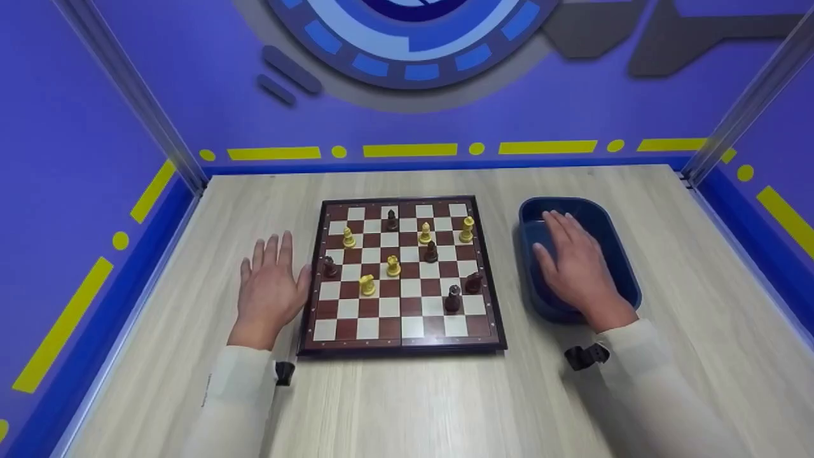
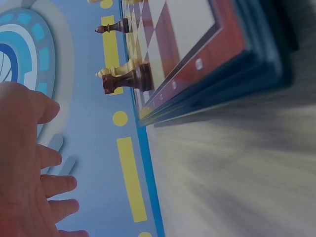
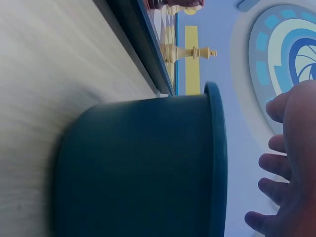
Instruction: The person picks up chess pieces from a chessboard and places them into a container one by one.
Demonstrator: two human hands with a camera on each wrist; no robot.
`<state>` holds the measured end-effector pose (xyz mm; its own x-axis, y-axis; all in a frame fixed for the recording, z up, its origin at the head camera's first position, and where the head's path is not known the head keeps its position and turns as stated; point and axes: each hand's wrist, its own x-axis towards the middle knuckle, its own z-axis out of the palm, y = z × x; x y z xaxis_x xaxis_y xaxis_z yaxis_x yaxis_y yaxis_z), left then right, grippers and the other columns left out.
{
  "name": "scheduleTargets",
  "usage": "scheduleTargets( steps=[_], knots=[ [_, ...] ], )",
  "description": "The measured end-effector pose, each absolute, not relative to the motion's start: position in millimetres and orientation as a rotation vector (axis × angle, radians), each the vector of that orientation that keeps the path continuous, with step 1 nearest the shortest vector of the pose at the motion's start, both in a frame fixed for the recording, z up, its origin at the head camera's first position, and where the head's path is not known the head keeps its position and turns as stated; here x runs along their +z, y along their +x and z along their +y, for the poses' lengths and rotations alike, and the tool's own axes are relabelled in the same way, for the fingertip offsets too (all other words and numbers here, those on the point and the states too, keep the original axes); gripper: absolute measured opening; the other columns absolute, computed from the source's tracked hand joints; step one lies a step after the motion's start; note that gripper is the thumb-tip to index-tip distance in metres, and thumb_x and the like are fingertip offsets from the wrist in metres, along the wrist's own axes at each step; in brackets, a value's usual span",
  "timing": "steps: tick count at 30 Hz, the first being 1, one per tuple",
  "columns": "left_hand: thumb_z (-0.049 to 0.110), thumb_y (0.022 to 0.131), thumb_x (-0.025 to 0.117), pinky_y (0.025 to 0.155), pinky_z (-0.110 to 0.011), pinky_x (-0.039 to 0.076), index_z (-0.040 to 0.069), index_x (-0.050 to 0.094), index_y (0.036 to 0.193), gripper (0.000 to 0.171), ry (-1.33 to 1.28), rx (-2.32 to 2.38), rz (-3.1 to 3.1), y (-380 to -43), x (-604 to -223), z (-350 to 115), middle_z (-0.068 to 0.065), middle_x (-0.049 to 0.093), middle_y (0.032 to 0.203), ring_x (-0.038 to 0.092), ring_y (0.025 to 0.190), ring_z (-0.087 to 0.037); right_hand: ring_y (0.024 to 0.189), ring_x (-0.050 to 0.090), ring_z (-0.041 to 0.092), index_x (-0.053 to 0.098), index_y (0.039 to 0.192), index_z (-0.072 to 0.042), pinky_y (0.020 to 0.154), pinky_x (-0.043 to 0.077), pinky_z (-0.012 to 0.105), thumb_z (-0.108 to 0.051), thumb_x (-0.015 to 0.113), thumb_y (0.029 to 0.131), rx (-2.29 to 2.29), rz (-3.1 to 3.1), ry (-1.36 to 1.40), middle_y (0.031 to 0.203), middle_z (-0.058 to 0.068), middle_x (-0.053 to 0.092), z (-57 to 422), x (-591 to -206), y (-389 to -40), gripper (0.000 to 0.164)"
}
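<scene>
A chessboard [image 1: 423,327] lies on the table with several light and dark pieces standing on it. My left hand [image 1: 270,296] is held flat just left of the board, fingers straight, holding nothing. Closest to it stands a dark rook [image 1: 329,267], also seen from the side in the left wrist view. A light knight [image 1: 367,285] and a light piece [image 1: 393,266] stand farther in. Over the dark blue bin [image 1: 626,280], my right hand [image 1: 575,267] hovers above the rim with its fingers extended and nothing in them. The hand hides part of the bin's inside.
Near the board's right edge stand a tall light piece [image 1: 467,230], a dark knight [image 1: 473,283] and a tall dark piece [image 1: 452,299]. The wooden table [image 1: 432,407] is bounded by a blue back wall [image 1: 445,121] and side walls.
</scene>
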<state>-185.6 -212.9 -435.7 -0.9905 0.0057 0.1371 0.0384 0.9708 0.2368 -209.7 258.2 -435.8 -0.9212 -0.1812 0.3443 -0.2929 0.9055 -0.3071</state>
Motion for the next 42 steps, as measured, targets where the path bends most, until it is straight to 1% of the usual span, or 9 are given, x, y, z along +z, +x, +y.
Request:
scheduleTargets(
  steps=[5,8,13,17,22,29,34,36,42],
  knots=[
    [0.034,0.099,0.042,0.109,-0.067,0.022,0.0,0.02,0.152,0.067,-0.001,-0.432,-2.987,-181.2,-442.8,-212.0,-0.031,0.025,0.152,0.022,0.141,-0.049,0.139,0.034,0.043,0.04,0.145,-0.002,0.11,0.025,0.061,-0.026,0.054,0.098,0.532,-2.698,0.39,0.147,0.022,0.042,253.9,-437.6,-209.5,0.055],
    [0.033,0.099,0.043,0.108,-0.066,0.026,-0.002,0.02,0.151,0.067,0.02,-0.482,-2.998,-178.3,-448.8,-210.6,-0.033,0.026,0.151,0.025,0.14,-0.049,0.136,0.038,0.042,0.043,0.143,-0.001,0.11,0.027,0.06,-0.023,0.056,0.096,0.541,-2.651,0.414,0.144,0.022,0.046,251.7,-440.4,-209.5,0.053],
    [0.032,0.097,0.045,0.098,-0.063,0.038,-0.006,0.024,0.149,0.067,0.044,-0.536,-2.989,-173.6,-459.9,-206.3,-0.035,0.036,0.143,0.04,0.129,-0.05,0.135,0.04,0.042,0.045,0.141,0.0,0.109,0.029,0.058,-0.02,0.058,0.095,0.558,-2.619,0.436,0.143,0.022,0.048,248.1,-445.5,-208.2,0.052],
    [0.03,0.096,0.048,0.091,-0.061,0.043,-0.008,0.029,0.146,0.066,0.054,-0.556,-2.971,-171.5,-468.0,-202.9,-0.035,0.045,0.135,0.049,0.119,-0.051,0.135,0.04,0.042,0.045,0.141,0.0,0.109,0.03,0.057,-0.018,0.059,0.094,0.601,-2.608,0.441,0.142,0.022,0.048,243.4,-447.4,-206.4,0.052],
    [0.027,0.095,0.05,0.09,-0.058,0.045,-0.01,0.034,0.143,0.063,0.065,-0.597,-2.964,-169.9,-476.0,-199.2,-0.035,0.05,0.129,0.053,0.113,-0.05,0.135,0.04,0.04,0.046,0.14,-0.001,0.11,0.03,0.055,-0.017,0.06,0.093,0.657,-2.602,0.435,0.143,0.021,0.048,236.3,-450.5,-204.1,0.052],
    [0.023,0.094,0.05,0.093,-0.054,0.045,-0.012,0.036,0.141,0.061,0.077,-0.667,-2.987,-169.6,-481.1,-195.3,-0.035,0.054,0.121,0.055,0.111,-0.048,0.138,0.038,0.037,0.047,0.141,-0.004,0.11,0.031,0.053,-0.019,0.063,0.092,0.733,-2.628,0.42,0.143,0.019,0.048,227.2,-453.7,-200.3,0.054],
    [0.017,0.092,0.048,0.094,-0.053,0.045,-0.013,0.039,0.138,0.056,0.088,-0.724,-3.007,-169.8,-481.1,-194.9,-0.034,0.058,0.116,0.058,0.109,-0.046,0.138,0.039,0.036,0.048,0.14,-0.003,0.111,0.031,0.052,-0.017,0.064,0.091,0.76,-2.607,0.422,0.143,0.019,0.049,223.8,-451.6,-200.8,0.053],
    [0.014,0.093,0.047,0.093,-0.052,0.046,-0.014,0.041,0.137,0.053,0.093,-0.76,-3.017,-169.3,-482.1,-194.9,-0.032,0.059,0.114,0.059,0.107,-0.044,0.137,0.04,0.037,0.048,0.139,-0.002,0.11,0.031,0.052,-0.016,0.064,0.091,0.769,-2.601,0.425,0.142,0.019,0.049,222.7,-450.9,-200.1,0.052],
    [0.011,0.092,0.046,0.086,-0.051,0.048,-0.01,0.049,0.133,0.046,0.107,-0.878,-3.005,-166.2,-486.0,-195.4,-0.025,0.063,0.103,0.063,0.099,-0.037,0.137,0.04,0.036,0.049,0.139,-0.003,0.11,0.032,0.051,-0.015,0.064,0.091,0.802,-2.579,0.402,0.142,0.018,0.05,217.4,-452.5,-195.5,0.052]
  ],
)
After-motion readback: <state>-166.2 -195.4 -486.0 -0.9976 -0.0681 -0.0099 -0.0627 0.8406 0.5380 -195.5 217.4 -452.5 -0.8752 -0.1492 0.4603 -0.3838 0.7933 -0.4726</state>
